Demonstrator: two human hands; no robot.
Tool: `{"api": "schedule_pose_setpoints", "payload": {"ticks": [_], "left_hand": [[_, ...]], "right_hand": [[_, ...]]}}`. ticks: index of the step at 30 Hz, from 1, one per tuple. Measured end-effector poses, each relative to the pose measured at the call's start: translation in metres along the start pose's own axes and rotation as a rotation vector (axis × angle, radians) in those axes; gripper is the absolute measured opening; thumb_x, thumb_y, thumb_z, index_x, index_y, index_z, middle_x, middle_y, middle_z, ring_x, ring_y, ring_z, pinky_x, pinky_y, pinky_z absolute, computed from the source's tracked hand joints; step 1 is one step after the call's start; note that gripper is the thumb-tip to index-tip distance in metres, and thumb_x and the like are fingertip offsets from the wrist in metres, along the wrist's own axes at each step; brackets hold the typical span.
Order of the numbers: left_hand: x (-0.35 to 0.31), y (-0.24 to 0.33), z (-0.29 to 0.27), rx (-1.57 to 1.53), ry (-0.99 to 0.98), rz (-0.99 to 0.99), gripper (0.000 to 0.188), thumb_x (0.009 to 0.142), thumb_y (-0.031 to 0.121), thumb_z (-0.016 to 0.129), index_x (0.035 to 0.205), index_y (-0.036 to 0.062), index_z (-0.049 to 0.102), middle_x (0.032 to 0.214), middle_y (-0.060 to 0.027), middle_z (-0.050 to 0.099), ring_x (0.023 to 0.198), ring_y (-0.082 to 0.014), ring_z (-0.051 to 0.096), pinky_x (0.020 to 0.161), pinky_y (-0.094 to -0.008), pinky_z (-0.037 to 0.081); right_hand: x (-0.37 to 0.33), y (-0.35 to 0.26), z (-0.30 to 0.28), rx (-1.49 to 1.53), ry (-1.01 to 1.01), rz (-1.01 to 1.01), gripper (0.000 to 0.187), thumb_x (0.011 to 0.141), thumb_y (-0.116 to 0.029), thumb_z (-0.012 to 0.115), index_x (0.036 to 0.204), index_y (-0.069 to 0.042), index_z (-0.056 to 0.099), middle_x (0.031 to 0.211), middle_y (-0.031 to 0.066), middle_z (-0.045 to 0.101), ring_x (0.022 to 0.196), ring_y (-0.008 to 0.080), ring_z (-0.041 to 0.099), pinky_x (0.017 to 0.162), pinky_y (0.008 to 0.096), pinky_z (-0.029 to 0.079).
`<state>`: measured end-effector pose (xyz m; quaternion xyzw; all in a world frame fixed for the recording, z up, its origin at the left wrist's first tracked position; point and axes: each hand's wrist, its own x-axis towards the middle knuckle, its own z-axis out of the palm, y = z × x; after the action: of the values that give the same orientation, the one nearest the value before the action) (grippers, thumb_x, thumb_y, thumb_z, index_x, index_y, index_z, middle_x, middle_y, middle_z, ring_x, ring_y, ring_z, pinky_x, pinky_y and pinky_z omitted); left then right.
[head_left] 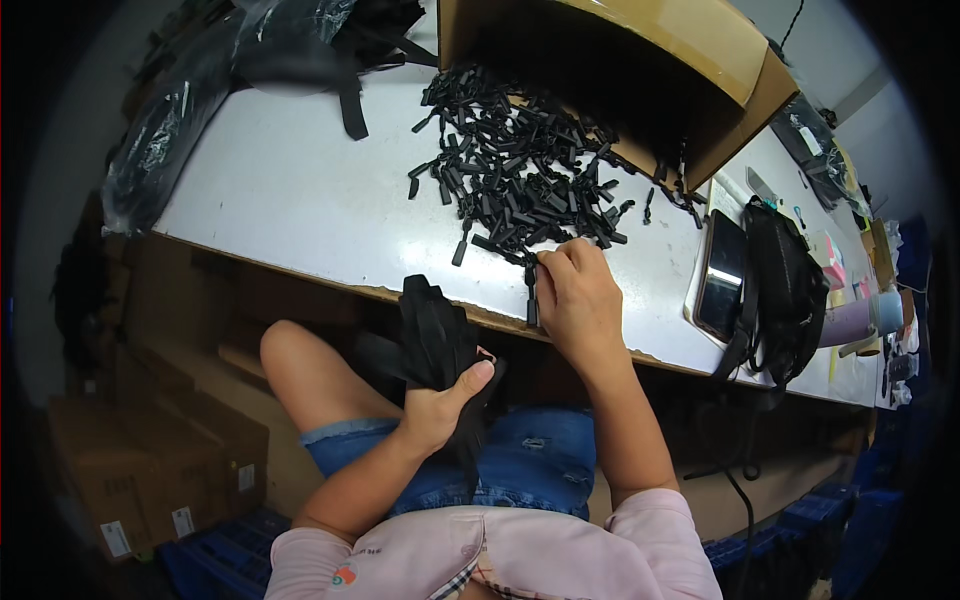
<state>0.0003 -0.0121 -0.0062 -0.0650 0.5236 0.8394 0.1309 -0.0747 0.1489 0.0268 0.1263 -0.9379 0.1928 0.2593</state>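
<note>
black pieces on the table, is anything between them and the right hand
Nothing visible: the right hand is at the near edge of the black pieces, pinching one of them. The cardboard box stands beyond, on their far side.

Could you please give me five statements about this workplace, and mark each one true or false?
1. The left hand holds a bundle of black straps. True.
2. The opening of the cardboard box faces the pile of small black pulls. True.
3. The right hand is inside the box. False: it is at the pile's near edge.
4. The smartphone lies left of the pile. False: it lies to the right.
5. The tabletop is brown. False: it is white.
</note>
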Motion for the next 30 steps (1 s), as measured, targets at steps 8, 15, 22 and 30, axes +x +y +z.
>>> {"api": "schedule_pose_setpoints", "payload": {"ticks": [8,15,22,30], "left_hand": [[0.002,0.003,0.006,-0.057,-0.033,-0.014,0.021,0.076,0.002,0.058,0.096,0.0023,0.052,0.088,-0.0034,0.055,0.079,-0.0091,0.052,0.072,-0.0218,0.042],[-0.002,-0.002,0.012,0.060,-0.032,0.114,0.018,0.077,0.003,0.059,0.094,0.0013,0.053,0.086,-0.0029,0.054,0.079,-0.0087,0.052,0.068,-0.0205,0.043],[-0.004,-0.001,0.012,0.139,-0.088,0.157,0.018,0.077,0.003,0.059,0.094,0.0004,0.053,0.087,-0.0031,0.055,0.079,-0.0099,0.052,0.069,-0.0213,0.043],[-0.007,0.005,0.013,0.317,-0.125,0.233,0.016,0.078,0.003,0.057,0.093,-0.0001,0.055,0.087,-0.0038,0.056,0.078,-0.0100,0.053,0.070,-0.0219,0.044]], "right_hand": [[-0.012,0.010,-0.016,0.951,0.007,0.622,0.008,0.073,0.000,0.059,0.078,0.000,0.053,0.068,0.0048,0.057,0.055,0.0077,0.054,0.049,0.0197,0.043],[-0.051,-0.028,-0.033,1.179,-0.221,0.470,0.017,0.072,0.001,0.062,0.090,0.001,0.060,0.079,0.0059,0.059,0.066,0.0086,0.056,0.059,0.0191,0.046],[-0.056,-0.026,-0.037,0.949,-0.195,0.212,0.019,0.068,0.008,0.060,0.087,0.002,0.061,0.080,0.0085,0.058,0.065,0.0098,0.055,0.056,0.0185,0.044],[-0.058,-0.027,-0.037,0.748,-0.110,0.018,0.021,0.066,0.007,0.061,0.086,0.000,0.061,0.078,0.0089,0.058,0.064,0.0109,0.055,0.051,0.0197,0.043]]}}
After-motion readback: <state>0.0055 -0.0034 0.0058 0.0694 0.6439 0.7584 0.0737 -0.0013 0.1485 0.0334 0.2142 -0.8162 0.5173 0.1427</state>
